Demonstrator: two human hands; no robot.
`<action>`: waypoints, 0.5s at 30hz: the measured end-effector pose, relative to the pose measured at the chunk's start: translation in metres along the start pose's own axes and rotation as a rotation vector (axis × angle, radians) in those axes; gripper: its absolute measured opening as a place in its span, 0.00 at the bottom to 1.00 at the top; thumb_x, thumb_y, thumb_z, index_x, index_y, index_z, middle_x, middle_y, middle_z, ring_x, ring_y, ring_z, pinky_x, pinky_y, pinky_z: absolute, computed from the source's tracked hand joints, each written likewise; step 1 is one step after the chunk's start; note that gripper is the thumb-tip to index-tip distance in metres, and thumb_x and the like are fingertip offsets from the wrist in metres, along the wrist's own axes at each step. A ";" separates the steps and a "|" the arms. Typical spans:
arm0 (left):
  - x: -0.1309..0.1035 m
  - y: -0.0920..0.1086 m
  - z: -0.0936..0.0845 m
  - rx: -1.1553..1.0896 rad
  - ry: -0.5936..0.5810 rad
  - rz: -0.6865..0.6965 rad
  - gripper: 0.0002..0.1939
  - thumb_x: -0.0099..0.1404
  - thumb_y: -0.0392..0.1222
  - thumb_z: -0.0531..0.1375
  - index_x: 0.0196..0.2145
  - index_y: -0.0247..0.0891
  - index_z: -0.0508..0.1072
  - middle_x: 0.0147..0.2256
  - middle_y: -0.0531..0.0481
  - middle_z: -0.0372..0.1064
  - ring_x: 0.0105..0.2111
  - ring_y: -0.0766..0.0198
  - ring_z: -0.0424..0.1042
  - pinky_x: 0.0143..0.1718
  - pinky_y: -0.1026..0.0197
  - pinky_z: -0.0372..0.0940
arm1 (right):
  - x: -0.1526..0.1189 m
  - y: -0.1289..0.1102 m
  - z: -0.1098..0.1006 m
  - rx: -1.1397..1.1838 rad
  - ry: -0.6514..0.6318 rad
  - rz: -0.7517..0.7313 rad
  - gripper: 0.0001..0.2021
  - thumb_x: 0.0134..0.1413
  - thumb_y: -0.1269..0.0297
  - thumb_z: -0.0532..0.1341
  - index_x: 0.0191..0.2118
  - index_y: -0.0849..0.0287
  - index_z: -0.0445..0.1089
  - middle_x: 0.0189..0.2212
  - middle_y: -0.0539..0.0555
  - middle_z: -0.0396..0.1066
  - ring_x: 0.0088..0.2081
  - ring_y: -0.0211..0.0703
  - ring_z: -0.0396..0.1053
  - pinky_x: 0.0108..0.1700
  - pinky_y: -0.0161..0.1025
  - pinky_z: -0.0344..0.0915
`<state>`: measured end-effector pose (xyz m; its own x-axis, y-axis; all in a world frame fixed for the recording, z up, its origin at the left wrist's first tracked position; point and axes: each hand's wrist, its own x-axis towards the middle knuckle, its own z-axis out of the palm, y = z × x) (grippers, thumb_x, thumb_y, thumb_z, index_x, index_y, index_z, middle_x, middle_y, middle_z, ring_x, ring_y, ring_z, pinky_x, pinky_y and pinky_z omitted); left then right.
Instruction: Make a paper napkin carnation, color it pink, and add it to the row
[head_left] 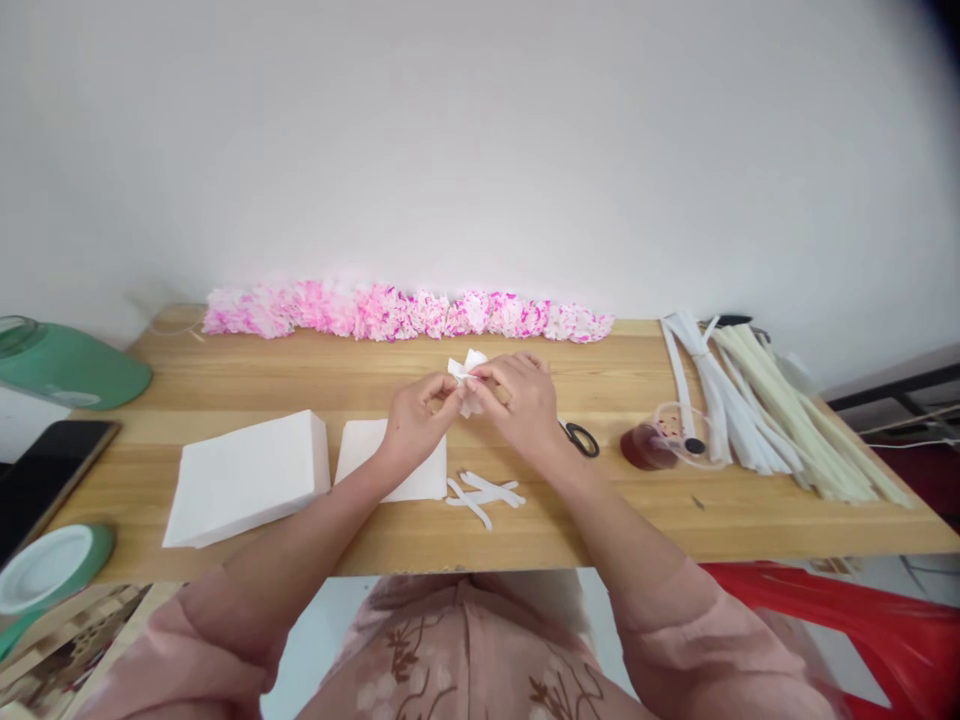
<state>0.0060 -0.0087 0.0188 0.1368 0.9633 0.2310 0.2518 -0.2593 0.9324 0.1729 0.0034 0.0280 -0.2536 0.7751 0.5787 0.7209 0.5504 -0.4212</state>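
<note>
Above the middle of the table, my left hand [421, 418] and my right hand [521, 398] pinch a bunched white paper napkin [471, 366] between their fingertips. Its folded ends stick up past my fingers, and its lower part is partly hidden. Beneath my left wrist lies a flat white napkin [358, 450]. To its left sits a thick stack of white napkins [244, 478]. Several short white strips [487, 492] lie crossed in front of my hands. Scissors with black handles [581, 440] rest by my right forearm, which hides their blades.
A row of pink and white paper flowers [405, 313] lines the wall. At right are a cup of dark red liquid [649, 446], bundled white strips [720, 400] and cream strips [802, 420]. A phone [56, 480], green jug [82, 365] and green lid [56, 570] lie left.
</note>
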 end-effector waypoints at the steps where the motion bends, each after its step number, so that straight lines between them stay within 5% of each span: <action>1: 0.000 -0.001 0.000 -0.002 0.002 -0.004 0.10 0.65 0.44 0.58 0.28 0.38 0.72 0.28 0.53 0.74 0.31 0.65 0.72 0.36 0.64 0.64 | 0.000 0.001 0.001 0.038 -0.004 0.038 0.08 0.62 0.60 0.58 0.34 0.54 0.73 0.31 0.49 0.76 0.36 0.42 0.70 0.49 0.45 0.56; 9: 0.005 -0.017 0.003 -0.218 0.017 -0.112 0.11 0.62 0.47 0.61 0.30 0.36 0.74 0.31 0.50 0.76 0.32 0.64 0.73 0.37 0.63 0.66 | 0.005 0.005 -0.001 0.586 -0.033 0.450 0.10 0.55 0.56 0.60 0.31 0.56 0.71 0.28 0.49 0.74 0.30 0.40 0.69 0.35 0.37 0.64; 15: 0.007 -0.009 0.001 -0.220 0.000 -0.123 0.13 0.60 0.50 0.63 0.31 0.37 0.72 0.30 0.50 0.74 0.30 0.65 0.72 0.35 0.63 0.65 | 0.002 0.000 -0.001 0.370 -0.023 0.291 0.07 0.56 0.60 0.60 0.31 0.55 0.72 0.30 0.50 0.76 0.34 0.42 0.71 0.42 0.41 0.64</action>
<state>0.0058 -0.0003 0.0120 0.1180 0.9867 0.1120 0.0517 -0.1188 0.9916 0.1724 0.0049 0.0300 -0.0919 0.9180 0.3857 0.4869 0.3793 -0.7868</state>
